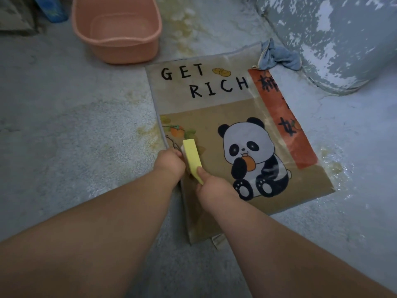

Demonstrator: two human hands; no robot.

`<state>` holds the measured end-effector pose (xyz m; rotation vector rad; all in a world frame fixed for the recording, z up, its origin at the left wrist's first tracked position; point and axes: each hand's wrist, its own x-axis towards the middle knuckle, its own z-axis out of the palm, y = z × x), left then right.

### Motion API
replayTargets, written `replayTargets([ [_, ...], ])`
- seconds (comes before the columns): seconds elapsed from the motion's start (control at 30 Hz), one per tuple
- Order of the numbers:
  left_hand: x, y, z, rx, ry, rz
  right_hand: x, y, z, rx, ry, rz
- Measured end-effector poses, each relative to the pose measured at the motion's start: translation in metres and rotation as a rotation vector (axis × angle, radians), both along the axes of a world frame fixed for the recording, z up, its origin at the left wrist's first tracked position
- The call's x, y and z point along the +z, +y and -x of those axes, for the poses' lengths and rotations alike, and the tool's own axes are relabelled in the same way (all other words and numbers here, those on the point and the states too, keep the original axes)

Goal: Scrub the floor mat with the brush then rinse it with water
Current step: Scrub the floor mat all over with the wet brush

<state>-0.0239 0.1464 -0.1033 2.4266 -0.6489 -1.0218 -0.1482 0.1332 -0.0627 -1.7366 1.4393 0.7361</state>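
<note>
Bare floor [64,125] open at 9 o'clock of the floor mat [214,108], also at 4 o'clock, wet there. Pink basin [117,40] blocks 11 o'clock near the mat's far corner. Blue cloth [277,57] sits at the 1 o'clock corner, peeling grey wall [335,50] bulging out behind it at 2 o'clock

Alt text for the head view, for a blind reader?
The left hand and right hand grip a yellow brush at the left edge of a panda-print floor mat. A pink basin stands on the floor beyond it; a blue cloth lies at the mat's far right corner.
</note>
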Motion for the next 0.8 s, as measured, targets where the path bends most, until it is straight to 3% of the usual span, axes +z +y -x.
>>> replayTargets([
  [0.27,0.002,0.045,-0.043,0.003,-0.133,-0.072,0.0,0.037,-0.043,0.15,-0.015,-0.081],
  [0.37,0.0,0.068,-0.054,0.022,-0.134,-0.062,0.003,0.056,-0.045,0.191,-0.133,0.031],
  [0.5,-0.003,0.094,-0.065,0.017,-0.125,-0.069,0.001,0.074,-0.065,0.296,0.024,-0.065],
  [0.63,-0.006,0.106,-0.064,-0.112,-0.21,-0.107,0.006,0.092,-0.049,0.262,-0.048,0.004],
  [0.8,-0.003,0.117,-0.032,-0.261,-0.318,-0.16,0.013,0.122,0.006,0.269,-0.039,-0.058],
])
